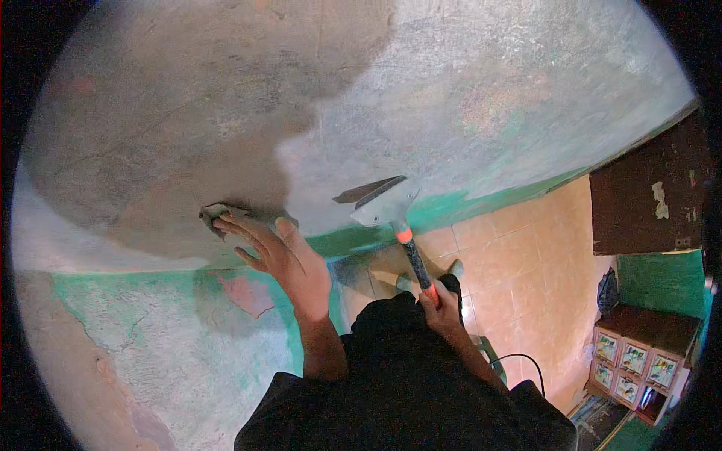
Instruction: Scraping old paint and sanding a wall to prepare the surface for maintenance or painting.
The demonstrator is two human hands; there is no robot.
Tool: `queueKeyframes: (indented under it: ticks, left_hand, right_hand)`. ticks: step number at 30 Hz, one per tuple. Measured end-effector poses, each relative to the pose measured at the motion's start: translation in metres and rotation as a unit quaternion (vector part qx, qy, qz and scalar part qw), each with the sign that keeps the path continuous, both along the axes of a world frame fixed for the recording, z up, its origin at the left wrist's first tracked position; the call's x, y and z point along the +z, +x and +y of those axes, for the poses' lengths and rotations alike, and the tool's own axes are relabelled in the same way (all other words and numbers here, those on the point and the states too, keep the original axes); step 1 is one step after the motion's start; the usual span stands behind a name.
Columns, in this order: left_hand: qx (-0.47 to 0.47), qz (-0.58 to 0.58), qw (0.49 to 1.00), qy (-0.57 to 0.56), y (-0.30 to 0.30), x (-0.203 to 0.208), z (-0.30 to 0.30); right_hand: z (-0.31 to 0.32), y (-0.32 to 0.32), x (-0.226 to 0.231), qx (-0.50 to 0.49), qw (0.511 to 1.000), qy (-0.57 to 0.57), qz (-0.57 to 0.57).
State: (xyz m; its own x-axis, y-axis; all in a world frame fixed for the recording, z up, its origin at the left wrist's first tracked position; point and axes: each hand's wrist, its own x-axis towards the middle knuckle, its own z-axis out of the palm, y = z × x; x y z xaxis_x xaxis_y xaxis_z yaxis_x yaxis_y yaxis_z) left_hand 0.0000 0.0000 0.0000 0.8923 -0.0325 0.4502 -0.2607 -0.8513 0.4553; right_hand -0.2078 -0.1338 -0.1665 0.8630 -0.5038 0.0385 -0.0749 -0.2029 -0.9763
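Note:
My left hand [289, 259] is raised to the wall, its fingers stretched out and its thumb apart. The fingertips touch a small grey curled piece [216, 212], which looks like a loose flake of paint; whether it still sticks to the wall I cannot tell. My right hand [442, 304] is wrapped round the black and orange handle of a long-handled scraper [412, 252]. The scraper's wide pale head points up at the wall [466, 98], close to its surface. A dark shadow of the blade falls just left of it.
The wall is patchy grey-white, with green paint [459, 207] and a peeling area [173, 331] at lower left. Orange tiled floor [519, 263] lies below. To the right are a dark brown panel [639, 192], a small drawer cabinet [650, 338] and a black cable [526, 357].

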Motion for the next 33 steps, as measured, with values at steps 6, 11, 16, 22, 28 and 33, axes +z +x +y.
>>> queueKeyframes:
  ticks: [6,11,16,22,28,33]
  left_hand:
    - [0.013,-0.028,0.999,-0.024,-0.019,0.003,-0.012]
    - [0.009,0.014,0.996,0.083,-0.011,-0.005,0.007]
    - [0.012,0.012,1.0,0.01,-0.015,0.008,-0.004]
    - [0.008,0.009,1.0,-0.022,-0.013,0.013,-0.005]
    - [0.003,-0.002,1.0,-0.028,-0.01,0.013,-0.006]
    - [0.007,-0.008,1.0,-0.023,-0.009,0.018,-0.005]
  right_hand:
    - [-0.009,-0.023,0.011,0.01,1.0,-0.015,0.025]
    - [-0.005,-0.02,0.023,0.003,1.0,0.014,0.019]
    - [-0.005,-0.021,0.007,0.01,1.0,0.017,0.019]
    - [-0.003,-0.014,0.009,0.007,0.999,0.027,0.022]
    - [-0.003,-0.011,0.017,0.0,1.0,0.014,0.011]
    - [-0.001,-0.009,0.016,0.009,0.999,0.038,-0.009]
